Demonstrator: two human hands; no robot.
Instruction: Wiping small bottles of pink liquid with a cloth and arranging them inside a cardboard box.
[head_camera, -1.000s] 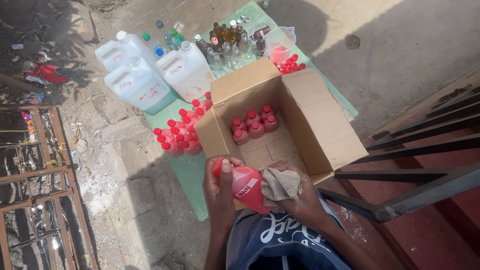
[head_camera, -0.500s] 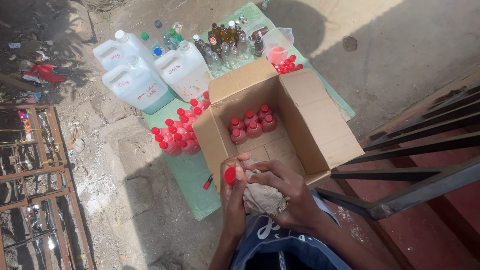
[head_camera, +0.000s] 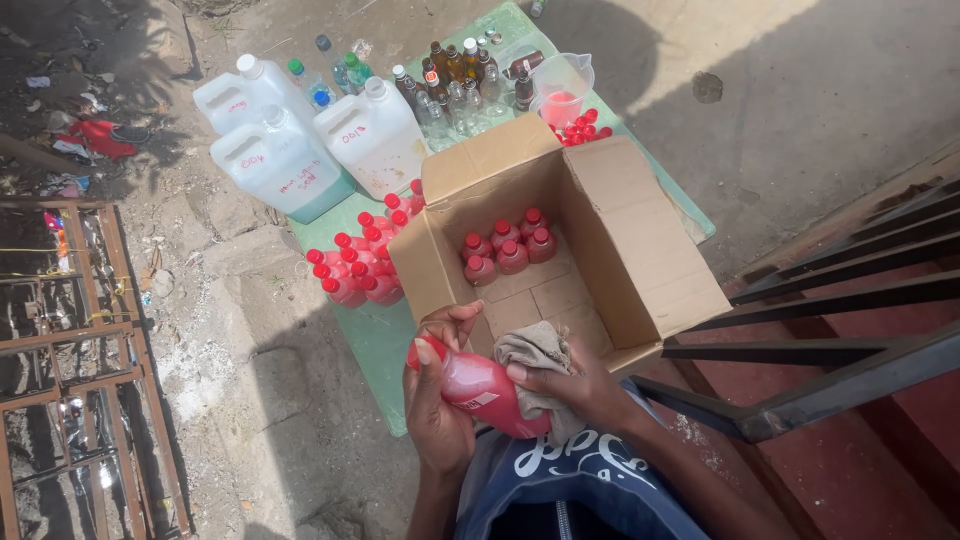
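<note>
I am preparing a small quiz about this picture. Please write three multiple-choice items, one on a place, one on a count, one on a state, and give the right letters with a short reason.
1. Where do the red-capped bottles that are already packed stand?
A. In the far corner of the cardboard box
B. On the metal bars
C. Inside the measuring jug

2. How many large white jugs stand on the green table?
A. One
B. Three
C. Six

3. What is the state of the red bottle near the person?
A. Standing alone on the ground
B. Held by the left hand with the right hand pressing a cloth on it
C. Lying in the box

Answers: 1 A, five bottles cluster at the far side of the box floor. 2 B, three jugs stand together at the table's far left. 3 B, both hands are on it, above the box's near edge.
</note>
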